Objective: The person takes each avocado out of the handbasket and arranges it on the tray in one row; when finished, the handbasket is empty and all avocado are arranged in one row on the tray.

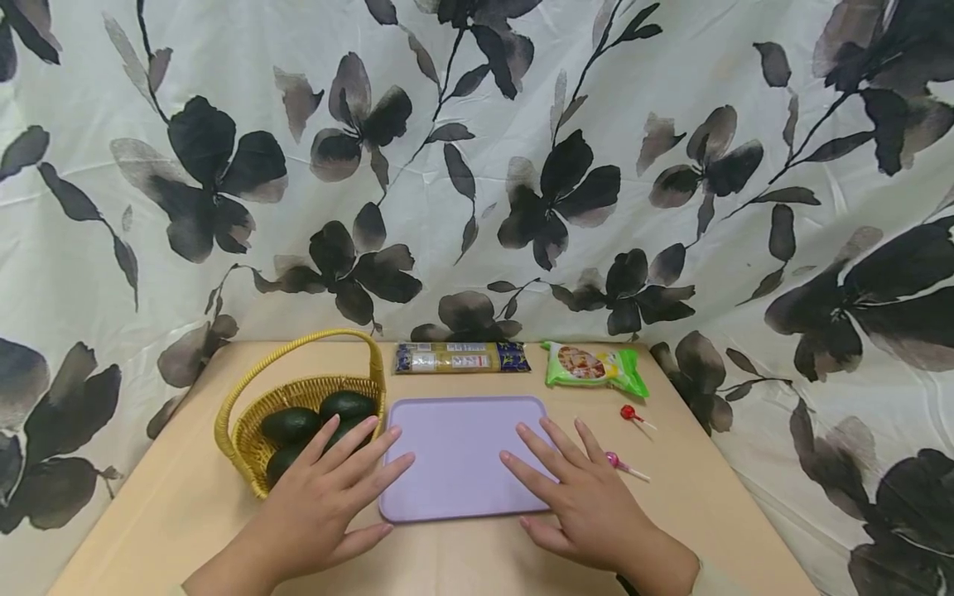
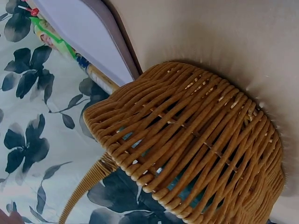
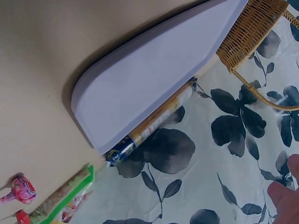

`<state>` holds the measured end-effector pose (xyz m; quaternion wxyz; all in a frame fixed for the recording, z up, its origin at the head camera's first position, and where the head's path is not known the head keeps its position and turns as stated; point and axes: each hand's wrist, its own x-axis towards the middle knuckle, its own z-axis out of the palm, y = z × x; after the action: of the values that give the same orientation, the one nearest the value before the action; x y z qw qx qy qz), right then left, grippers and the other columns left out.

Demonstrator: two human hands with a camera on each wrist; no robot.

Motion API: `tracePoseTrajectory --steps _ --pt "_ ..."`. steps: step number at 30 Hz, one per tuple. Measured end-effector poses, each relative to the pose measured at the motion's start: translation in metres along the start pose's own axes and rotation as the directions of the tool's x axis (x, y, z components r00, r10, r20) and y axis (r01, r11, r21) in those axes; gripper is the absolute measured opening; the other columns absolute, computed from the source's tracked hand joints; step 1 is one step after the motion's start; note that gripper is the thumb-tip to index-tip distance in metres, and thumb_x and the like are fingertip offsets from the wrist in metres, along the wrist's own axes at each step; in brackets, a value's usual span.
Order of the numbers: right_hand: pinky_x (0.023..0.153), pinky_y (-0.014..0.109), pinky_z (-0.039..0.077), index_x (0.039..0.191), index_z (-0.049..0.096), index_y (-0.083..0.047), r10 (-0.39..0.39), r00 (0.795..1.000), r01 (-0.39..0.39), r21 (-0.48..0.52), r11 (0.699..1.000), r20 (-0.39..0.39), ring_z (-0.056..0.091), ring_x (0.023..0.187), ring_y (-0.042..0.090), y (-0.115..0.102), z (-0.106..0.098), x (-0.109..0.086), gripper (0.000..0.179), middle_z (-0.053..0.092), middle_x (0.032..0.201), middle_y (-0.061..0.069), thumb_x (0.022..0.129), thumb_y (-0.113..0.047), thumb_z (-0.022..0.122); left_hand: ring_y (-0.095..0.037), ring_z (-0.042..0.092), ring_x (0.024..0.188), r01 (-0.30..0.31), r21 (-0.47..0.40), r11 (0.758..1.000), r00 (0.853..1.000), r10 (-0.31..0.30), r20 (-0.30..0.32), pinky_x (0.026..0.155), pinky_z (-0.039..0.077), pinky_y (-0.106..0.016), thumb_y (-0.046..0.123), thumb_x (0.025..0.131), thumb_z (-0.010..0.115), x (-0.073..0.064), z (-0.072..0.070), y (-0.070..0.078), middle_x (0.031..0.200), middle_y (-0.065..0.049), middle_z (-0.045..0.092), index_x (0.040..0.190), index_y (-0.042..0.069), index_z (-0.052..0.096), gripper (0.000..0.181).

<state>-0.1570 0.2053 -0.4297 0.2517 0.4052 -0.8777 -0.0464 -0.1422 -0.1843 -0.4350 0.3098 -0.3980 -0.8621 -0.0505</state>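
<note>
Both hands hover with fingers spread and hold nothing. My left hand (image 1: 328,497) is over the near side of a yellow wicker basket (image 1: 246,422) and the left edge of a lilac tray (image 1: 462,455). Dark green avocados (image 1: 291,425) lie in the basket, partly hidden by that hand. Over the tray's right edge is my right hand (image 1: 581,501), its fingers partly covering a pink lollipop (image 1: 613,460). The left wrist view shows the woven side of the basket (image 2: 196,144) close up. In the right wrist view the tray (image 3: 154,79) lies flat, with only fingertips (image 3: 284,198) visible.
Behind the tray lies a long clear pack with dark blue ends (image 1: 462,358), perhaps noodles. A green snack bag (image 1: 596,368) sits at the back right, with a red lollipop (image 1: 628,412) in front of it. A floral cloth (image 1: 477,182) hangs behind the table.
</note>
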Motion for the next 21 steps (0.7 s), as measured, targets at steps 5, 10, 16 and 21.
tracePoseTrajectory --steps 5,10,16,21 --pt "0.120 0.069 0.028 0.162 0.030 -0.034 0.006 1.000 -0.006 0.008 1.000 -0.002 0.030 0.153 0.035 0.000 0.000 0.001 0.070 0.024 0.171 0.002 0.100 -0.065 0.041 -0.032 0.032 0.152 0.003 -0.015 1.000 1.000 -0.003 -0.028 0.132 0.010 -0.061 0.066 0.095 0.054 0.000 0.001 -0.002 0.166 -0.001 0.035 0.154 0.026 0.048 0.072" --pt "0.121 0.065 0.030 0.162 0.029 -0.031 0.015 1.000 -0.014 0.049 0.999 -0.018 0.031 0.153 0.034 -0.001 0.000 0.006 0.076 0.026 0.170 0.004 0.097 -0.063 0.051 -0.035 0.034 0.151 0.037 -0.018 0.999 0.997 -0.038 -0.069 0.133 0.011 -0.058 0.066 0.099 0.046 0.000 0.001 -0.004 0.164 -0.004 0.038 0.154 0.024 0.049 0.069" --pt "0.122 0.063 0.034 0.163 0.027 -0.029 0.036 0.999 -0.035 0.124 0.992 -0.007 0.035 0.151 0.030 -0.005 0.002 0.017 0.080 0.024 0.171 0.000 0.096 -0.061 0.056 -0.036 0.041 0.144 0.095 -0.031 0.995 0.985 -0.099 -0.144 0.131 0.017 -0.057 0.062 0.100 0.046 -0.001 0.002 -0.005 0.159 -0.010 0.046 0.151 0.019 0.052 0.067" --pt "0.124 0.057 0.035 0.162 0.030 -0.026 0.060 0.998 -0.051 0.210 0.976 -0.033 0.035 0.152 0.023 -0.011 0.007 0.027 0.081 0.028 0.169 -0.003 0.094 -0.058 0.061 -0.038 0.048 0.133 0.121 -0.061 0.991 0.958 -0.133 -0.255 0.132 0.020 -0.048 0.058 0.100 0.049 -0.001 0.001 -0.005 0.148 -0.014 0.055 0.145 0.013 0.059 0.064"
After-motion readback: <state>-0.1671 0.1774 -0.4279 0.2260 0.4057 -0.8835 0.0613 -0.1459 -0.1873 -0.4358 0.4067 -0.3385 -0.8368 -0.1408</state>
